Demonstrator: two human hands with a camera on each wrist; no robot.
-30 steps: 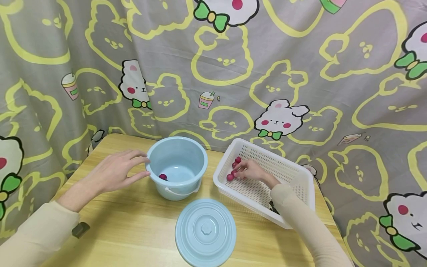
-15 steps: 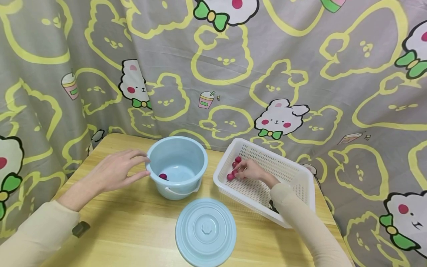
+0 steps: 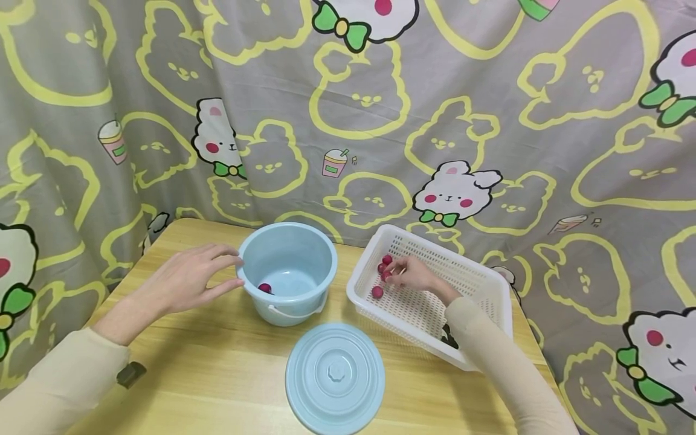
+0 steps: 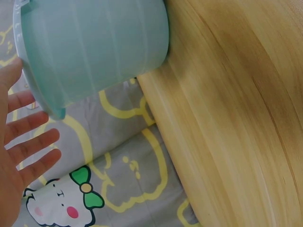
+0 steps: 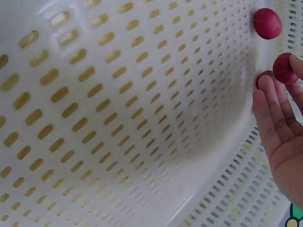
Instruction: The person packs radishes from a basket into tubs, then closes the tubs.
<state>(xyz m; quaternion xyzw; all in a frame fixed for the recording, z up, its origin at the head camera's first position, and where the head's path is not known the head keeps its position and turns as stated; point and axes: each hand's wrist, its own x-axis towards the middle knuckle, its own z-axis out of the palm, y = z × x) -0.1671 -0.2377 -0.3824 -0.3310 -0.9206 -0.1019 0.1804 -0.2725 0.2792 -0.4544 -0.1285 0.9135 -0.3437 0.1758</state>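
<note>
My right hand (image 3: 414,273) is inside the white plastic basket (image 3: 429,237), and pinches a small red ball (image 5: 285,68) between thumb and finger. Two more red balls lie close behind its fingertips, and another red ball (image 3: 377,292) rests apart on the basket floor. At the left, my left hand (image 3: 187,279) touches the rim of the light blue bucket (image 3: 288,311) with its fingertips. Its fingers (image 4: 35,144) are spread and relaxed in the left wrist view. Inside the bucket a red ball (image 3: 264,288) shows at the bottom, partly hidden by the near wall.
A round blue lid (image 3: 335,377) lies on the wooden table (image 3: 217,374) in front of the bucket. The bucket's handle (image 3: 296,315) hangs down at the front. Something dark (image 3: 449,337) shows by the right sleeve. A patterned curtain (image 3: 370,145) hangs behind the table.
My right hand has shifted slightly right and back with the pinched ball, which has separated from the nearer ball. The left hand stays at the bucket rim.
</note>
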